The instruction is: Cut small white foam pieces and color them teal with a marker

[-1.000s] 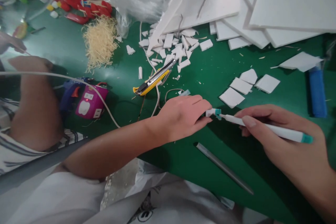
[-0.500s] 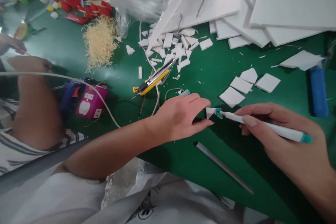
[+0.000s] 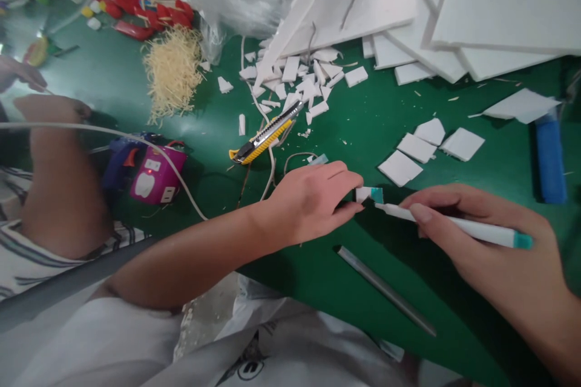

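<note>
Between the thumb and fingers of my left hand (image 3: 313,202) is a small white foam piece (image 3: 364,194), its right end coloured teal. My right hand (image 3: 490,242) grips a white marker (image 3: 476,229) with a teal end cap, its tip pointing left, just below the teal end of the piece. Whether the tip touches the foam I cannot tell. Several cut foam pieces (image 3: 400,167) lie flat beyond my hands. A grey metal tube (image 3: 385,290) rests on the green table nearer to me.
A yellow utility knife (image 3: 265,136) lies beside foam scraps (image 3: 290,69). White foam boards (image 3: 503,0) are stacked at the back right, with a blue-handled tool (image 3: 551,157) at the right. Left are a pile of thin sticks (image 3: 175,72), a magenta box (image 3: 158,175) and another person's arm (image 3: 59,175).
The marker tip has shifted slightly left and down, from the end of the foam piece to below it. The piece has turned a little, showing a broader teal face.
</note>
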A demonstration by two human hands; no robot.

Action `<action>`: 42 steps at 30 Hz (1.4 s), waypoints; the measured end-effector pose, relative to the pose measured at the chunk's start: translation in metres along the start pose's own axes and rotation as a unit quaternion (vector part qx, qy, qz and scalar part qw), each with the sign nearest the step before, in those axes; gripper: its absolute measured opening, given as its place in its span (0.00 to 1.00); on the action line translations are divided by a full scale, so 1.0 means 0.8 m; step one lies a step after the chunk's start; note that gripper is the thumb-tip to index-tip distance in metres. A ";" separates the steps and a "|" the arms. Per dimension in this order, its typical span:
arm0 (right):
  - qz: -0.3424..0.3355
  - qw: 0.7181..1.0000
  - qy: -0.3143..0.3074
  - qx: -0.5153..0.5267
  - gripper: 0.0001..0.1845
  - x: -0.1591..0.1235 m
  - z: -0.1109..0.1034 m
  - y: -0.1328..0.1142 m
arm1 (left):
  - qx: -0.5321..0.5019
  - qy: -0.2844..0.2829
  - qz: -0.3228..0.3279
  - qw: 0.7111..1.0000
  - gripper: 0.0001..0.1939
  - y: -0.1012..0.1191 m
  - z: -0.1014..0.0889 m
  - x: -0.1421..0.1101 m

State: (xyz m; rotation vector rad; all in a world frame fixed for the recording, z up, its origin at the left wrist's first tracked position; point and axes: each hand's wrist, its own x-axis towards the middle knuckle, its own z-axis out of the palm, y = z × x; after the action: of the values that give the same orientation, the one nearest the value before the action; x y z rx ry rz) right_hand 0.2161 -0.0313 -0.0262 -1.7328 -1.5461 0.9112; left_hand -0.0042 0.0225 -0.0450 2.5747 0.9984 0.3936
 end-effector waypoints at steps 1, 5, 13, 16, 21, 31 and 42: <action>0.002 1.000 0.010 -0.003 0.05 0.001 0.000 0.000 | 0.000 -0.003 -0.001 1.000 0.08 0.000 0.000 0.000; 0.002 1.000 0.016 -0.009 0.04 0.002 -0.003 0.001 | -0.003 -0.004 -0.003 1.000 0.07 0.000 0.000 0.001; 0.005 1.000 0.023 -0.003 0.04 0.001 -0.003 0.004 | -0.003 -0.012 -0.013 1.000 0.07 0.001 0.000 0.001; 0.003 1.000 0.001 -0.002 0.05 0.000 -0.002 0.003 | -0.005 -0.021 -0.020 1.000 0.08 0.001 -0.001 0.002; 0.010 0.999 0.036 0.007 0.03 0.000 0.002 -0.002 | -0.005 -0.033 -0.026 0.999 0.08 0.002 -0.002 0.004; 0.018 1.000 0.002 0.015 0.04 0.002 -0.002 -0.001 | -0.003 -0.029 -0.020 0.999 0.08 0.003 -0.002 0.004; 0.011 1.000 0.007 -0.005 0.06 0.000 0.000 -0.001 | 0.000 -0.032 -0.019 0.999 0.08 0.002 -0.002 0.005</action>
State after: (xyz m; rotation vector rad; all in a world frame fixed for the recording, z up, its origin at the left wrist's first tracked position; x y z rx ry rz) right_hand 0.2156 -0.0315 -0.0257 -1.7636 -1.5273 0.9023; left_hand -0.0011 0.0247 -0.0426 2.5471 1.0220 0.3009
